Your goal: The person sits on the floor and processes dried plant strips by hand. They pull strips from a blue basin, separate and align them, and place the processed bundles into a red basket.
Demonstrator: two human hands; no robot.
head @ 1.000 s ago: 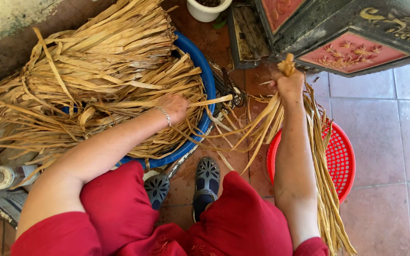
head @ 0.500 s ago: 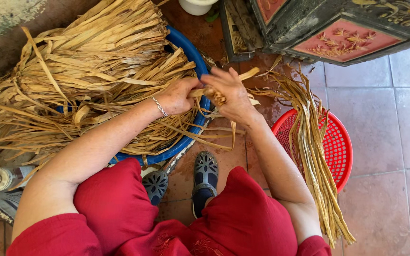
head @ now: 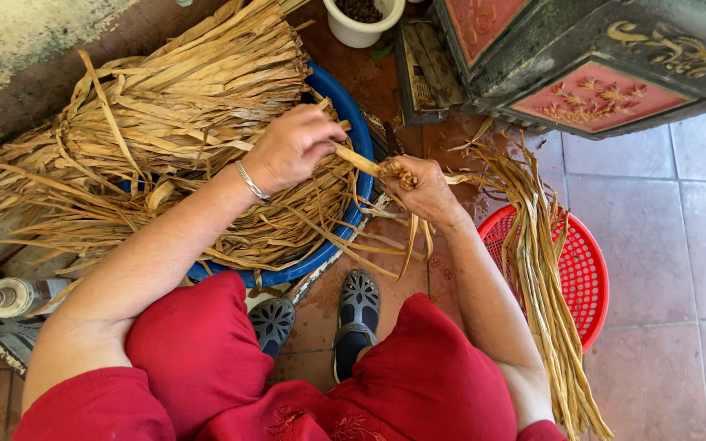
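Head view, looking straight down over a seated person in red clothing. Both hands meet above the right rim of a blue basin (head: 345, 98) that stands on the tiled floor (head: 680, 229). Left hand (head: 292, 147), with a thin metal bracelet (head: 252, 181) at the wrist, is closed in a pinch on one end of a dried leaf strip (head: 359, 159). Right hand (head: 425, 189) is closed around the other end of that strip, together with the top of a bundle of long strips (head: 537, 269).

The strip is pale tan, flat, narrow and stiff-looking, running nearly level between the two hands. The bundle hangs from the right hand, passes over a red perforated basket (head: 586, 269) on the floor to the person's right, and trails toward the lower edge of the frame. A large heap of dried leaves (head: 149, 139), straw-coloured and tangled, fills the basin and spills over its left side.

Most of the basin rim is buried under the heap. The right palm and the grip inside it are hidden by the fingers. The bundle's lower end is cut off at the frame edge. A white pot (head: 361, 20) and a dark carved cabinet (head: 598, 73) are cut off at the top edge. Two dark sandals (head: 357, 306) show between the knees
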